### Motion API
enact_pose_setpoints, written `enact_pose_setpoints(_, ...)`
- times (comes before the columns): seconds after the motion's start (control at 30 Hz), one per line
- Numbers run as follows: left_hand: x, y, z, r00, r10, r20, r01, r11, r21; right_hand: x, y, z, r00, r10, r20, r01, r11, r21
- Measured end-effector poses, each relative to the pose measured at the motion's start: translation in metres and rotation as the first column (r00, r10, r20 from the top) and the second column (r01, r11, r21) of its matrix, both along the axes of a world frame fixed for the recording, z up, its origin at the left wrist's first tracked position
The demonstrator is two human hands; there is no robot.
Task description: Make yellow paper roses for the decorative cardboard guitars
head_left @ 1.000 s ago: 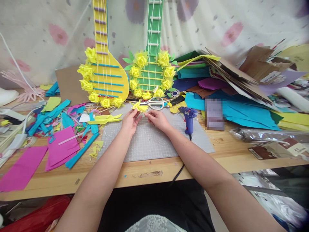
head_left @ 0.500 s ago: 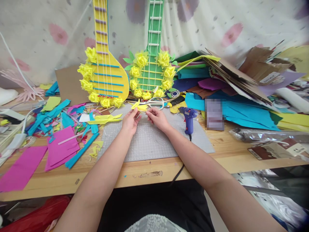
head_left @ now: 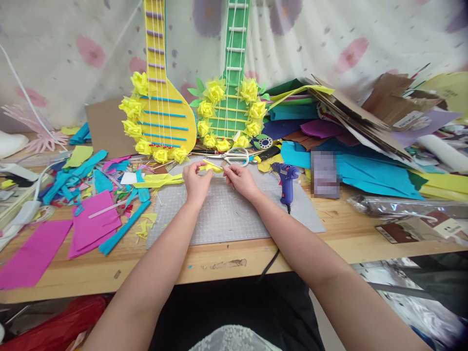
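A strip of yellow crepe paper (head_left: 212, 167) is stretched between my two hands above the grey cutting mat (head_left: 226, 219). My left hand (head_left: 196, 181) is closed on the strip's left part, fingers curled over it. At the other end my right hand (head_left: 239, 179) pinches it between thumb and fingertips. Just beyond the hands lie scissors (head_left: 237, 156) with white handles. A blue glue gun (head_left: 287, 183) stands on the mat to the right. More yellow paper pieces (head_left: 157, 181) lie left of my left hand.
Behind the mat lean a yellow paper guitar (head_left: 164, 117) and a green one (head_left: 229, 114), both trimmed with yellow paper flowers. Coloured scraps and pink sheets (head_left: 95, 222) cover the left side. Paper and cardboard (head_left: 351, 107) are piled at right. A black cord (head_left: 269, 265) hangs over the table edge.
My left hand has turned over the yellow strip, its fingers now curled on top, and the strip looks more folded. The right hand keeps its pinch almost in place.
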State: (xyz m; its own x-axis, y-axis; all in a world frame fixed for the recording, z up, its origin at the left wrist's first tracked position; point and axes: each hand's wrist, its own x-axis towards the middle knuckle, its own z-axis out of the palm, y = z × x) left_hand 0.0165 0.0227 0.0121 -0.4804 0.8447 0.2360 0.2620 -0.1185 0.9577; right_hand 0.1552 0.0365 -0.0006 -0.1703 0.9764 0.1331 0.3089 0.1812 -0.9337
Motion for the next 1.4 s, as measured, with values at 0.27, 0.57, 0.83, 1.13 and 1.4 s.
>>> enact_pose_setpoints(0.27,-0.006,-0.004,-0.005,0.92,-0.138,-0.368,0.182,0.979,0.088,0.002,0.001,0.0,0.999,-0.036,0.007,0.036,0.999,0.003)
enact_pose_setpoints(0.57,-0.012,-0.001,-0.003,0.988,-0.097,-0.123,0.112,0.987,0.116,0.002,-0.002,0.004,0.992,-0.054,0.114,0.048,0.997,0.054)
enact_pose_setpoints(0.83,-0.009,-0.002,-0.006,0.989,-0.144,-0.031,0.147,0.982,0.116,0.003,-0.001,0.002,0.996,-0.048,0.069,0.041,0.994,0.098)
enact_pose_setpoints(1.13,-0.009,0.001,-0.011,0.983,-0.185,0.015,0.182,0.977,0.112,0.01,0.0,0.004,0.998,0.023,0.059,-0.031,0.989,0.143)
enact_pose_setpoints(1.4,-0.011,0.005,-0.021,0.977,-0.195,-0.087,0.205,0.971,0.121,0.014,0.001,0.008,0.991,0.021,0.129,-0.034,0.994,0.106)
